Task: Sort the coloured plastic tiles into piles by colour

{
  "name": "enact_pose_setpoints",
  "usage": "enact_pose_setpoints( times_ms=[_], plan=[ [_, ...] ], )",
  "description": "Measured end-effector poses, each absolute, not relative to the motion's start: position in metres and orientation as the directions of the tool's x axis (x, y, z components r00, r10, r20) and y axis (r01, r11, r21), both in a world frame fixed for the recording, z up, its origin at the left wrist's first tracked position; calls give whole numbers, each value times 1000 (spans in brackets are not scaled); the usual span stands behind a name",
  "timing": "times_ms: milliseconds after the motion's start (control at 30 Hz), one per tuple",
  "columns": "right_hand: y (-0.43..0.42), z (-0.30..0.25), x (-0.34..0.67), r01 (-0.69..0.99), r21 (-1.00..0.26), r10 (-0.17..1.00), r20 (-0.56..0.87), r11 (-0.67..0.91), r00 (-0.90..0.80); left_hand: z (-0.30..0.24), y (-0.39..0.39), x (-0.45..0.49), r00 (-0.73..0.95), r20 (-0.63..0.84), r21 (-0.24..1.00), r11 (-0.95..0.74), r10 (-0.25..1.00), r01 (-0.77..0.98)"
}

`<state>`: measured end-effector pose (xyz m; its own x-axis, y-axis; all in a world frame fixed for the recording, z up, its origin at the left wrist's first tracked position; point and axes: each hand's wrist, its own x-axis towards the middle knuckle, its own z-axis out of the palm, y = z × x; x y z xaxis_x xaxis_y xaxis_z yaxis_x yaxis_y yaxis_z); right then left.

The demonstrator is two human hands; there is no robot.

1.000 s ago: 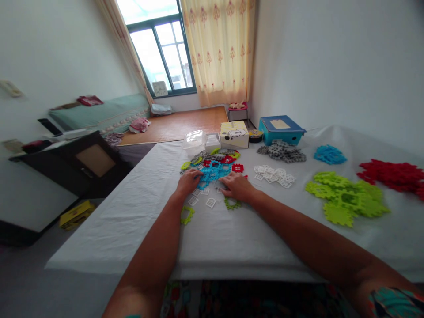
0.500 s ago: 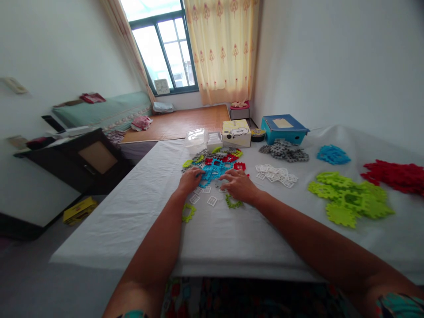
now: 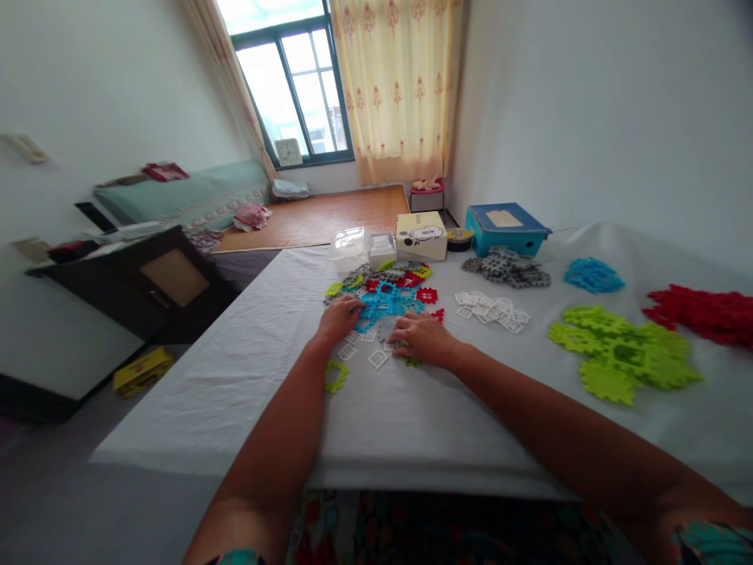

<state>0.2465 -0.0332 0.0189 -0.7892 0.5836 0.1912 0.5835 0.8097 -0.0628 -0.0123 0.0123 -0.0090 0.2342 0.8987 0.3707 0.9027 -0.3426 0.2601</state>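
Observation:
My left hand [image 3: 340, 318] rests at the left edge of a mixed pile, its fingers loosely stretched toward the blue interlocking plastic pieces [image 3: 385, 302]. On the near side of the pile, my right hand [image 3: 424, 339] has its fingers curled down over a grey interlocking piece [image 3: 385, 329]. Part of that piece is hidden under the fingertips. A green piece [image 3: 413, 362] shows partly beneath the right hand. Between my hands lie small white window-shaped pieces [image 3: 377, 359]. A green square frame piece [image 3: 336, 377] lies near my left wrist.
Sorted piles spread rightward: white pieces [image 3: 494, 311], grey pieces [image 3: 506, 269], blue pieces [image 3: 594, 275], green pieces [image 3: 623, 353] and red pieces [image 3: 700, 312]. Behind stand a clear plastic container [image 3: 349, 246], a yellow box [image 3: 421, 237] and a blue box [image 3: 507, 231]. White cloth [image 3: 247, 369] covers the table.
My right hand has moved slightly down toward me, from the blue pieces onto the grey piece, and now covers more of the green piece. My left hand stays nearly in place.

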Motion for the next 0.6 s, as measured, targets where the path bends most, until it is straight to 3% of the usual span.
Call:
enact_pose_setpoints(
  times_ms=[233, 433, 600],
  plan=[
    [-39, 23, 234, 580, 65, 569, 135, 812, -811, -9, 12, -12, 228, 372, 265, -339, 900, 903],
    [-38, 21, 242, 571, -43, 569, 178, 819, -803, -8, 11, -11, 226, 358, 265, -331, 906, 906],
    [-38, 13, 241, 441, -61, 443, 234, 895, -866, -7, 11, -11, 234, 362, 256, -337, 903, 906]
  ],
)
